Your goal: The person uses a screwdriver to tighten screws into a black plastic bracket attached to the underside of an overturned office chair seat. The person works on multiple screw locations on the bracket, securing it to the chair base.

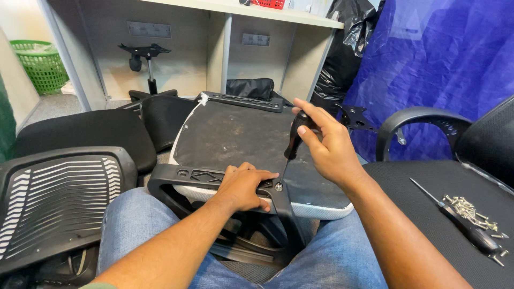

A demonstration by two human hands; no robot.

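Observation:
An upturned chair seat (235,134) with a dark fabric underside and white rim lies across my knees. A black plastic armrest bracket (182,175) runs along its near edge. My left hand (243,187) presses down on that bracket, fingers flat. My right hand (326,144) grips the black handle of a screwdriver (293,140), held nearly upright, with the tip set on a silver screw (278,187) in the bracket right beside my left fingertips. A second black bracket (243,100) sits on the seat's far edge.
A slatted black chair back (59,198) lies at the left. On the right, another black chair seat (428,187) carries a second screwdriver (460,219) and a pile of loose screws (471,211). A gas-lift column (147,64), a green basket (40,64) and blue sheeting (433,59) stand behind.

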